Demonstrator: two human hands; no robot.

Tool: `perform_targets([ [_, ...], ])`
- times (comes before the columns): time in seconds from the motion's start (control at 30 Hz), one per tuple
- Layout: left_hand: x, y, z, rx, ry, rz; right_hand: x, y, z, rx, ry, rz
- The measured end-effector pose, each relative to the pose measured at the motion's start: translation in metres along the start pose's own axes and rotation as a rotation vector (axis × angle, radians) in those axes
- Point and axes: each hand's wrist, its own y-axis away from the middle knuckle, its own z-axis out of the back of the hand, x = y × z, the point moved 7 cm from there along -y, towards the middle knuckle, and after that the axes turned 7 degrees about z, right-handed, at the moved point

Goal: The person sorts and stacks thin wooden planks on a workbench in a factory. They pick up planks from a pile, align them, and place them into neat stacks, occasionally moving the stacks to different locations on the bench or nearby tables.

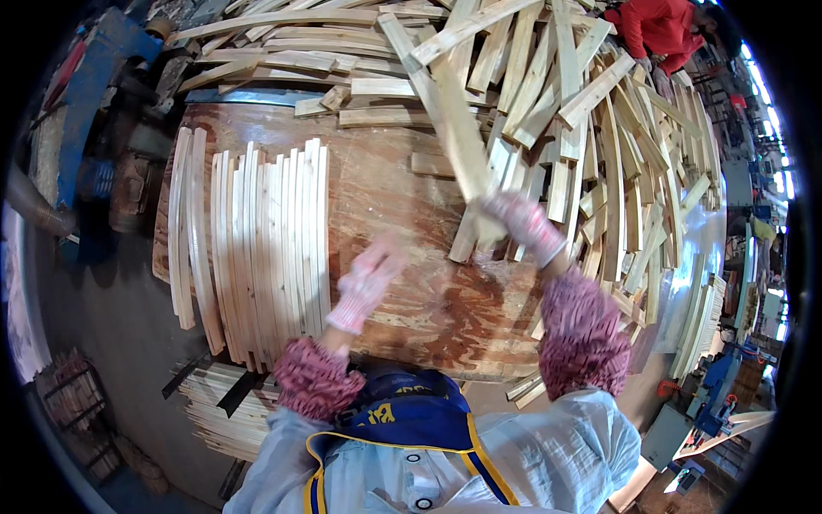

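My right hand (pixel 522 224), in a whitish-pink work glove, is closed on the near end of a pale wooden strip (pixel 460 128). That strip slants away over the loose pile, and motion blurs the grip. My left hand (pixel 372 278), gloved alike and blurred, hovers above the plywood tabletop (pixel 385 193) with its fingers stretched out and nothing visible in them. Just left of it lies a row of wooden strips (pixel 272 248), set side by side. Two more strips (pixel 190 231) lie at that row's outer left.
A large heap of loose wooden strips (pixel 561 94) covers the table's far and right sides. Stacked strips (pixel 227 407) rest on dark metal bars at lower left. Blue machinery (pixel 90 111) stands at far left. A person in red (pixel 659 34) is at the far right.
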Motion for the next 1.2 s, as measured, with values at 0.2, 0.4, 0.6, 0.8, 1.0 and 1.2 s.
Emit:
perform_targets([
  [0.2, -0.008, -0.054, -0.068, -0.169, -0.006, 0.291, 0.004, -0.008, -0.010, -0.216, 0.260, 0.181],
  [0.4, 0.002, -0.009, -0.002, -0.427, -0.591, 0.102, -0.010, -0.094, -0.059, -0.482, 0.429, 0.272],
  [0.6, -0.041, -0.052, -0.005, -0.483, -1.771, 0.295, -0.051, -0.118, -0.119, -0.350, 0.067, 0.163],
  [0.8, -0.046, -0.010, -0.012, -0.097, -1.095, 0.542, -0.002, -0.077, -0.077, -0.441, 0.749, 0.429],
  [1.0, -0.011, 0.134, 0.013, -0.405, -1.353, -0.328, 0.068, -0.136, 0.010, -0.744, 1.183, 0.143],
  [1.2, 0.040, 0.169, 0.071, -0.657, -1.743, 0.135, 0.030, -0.156, 0.020, -0.521, 0.704, -0.173],
])
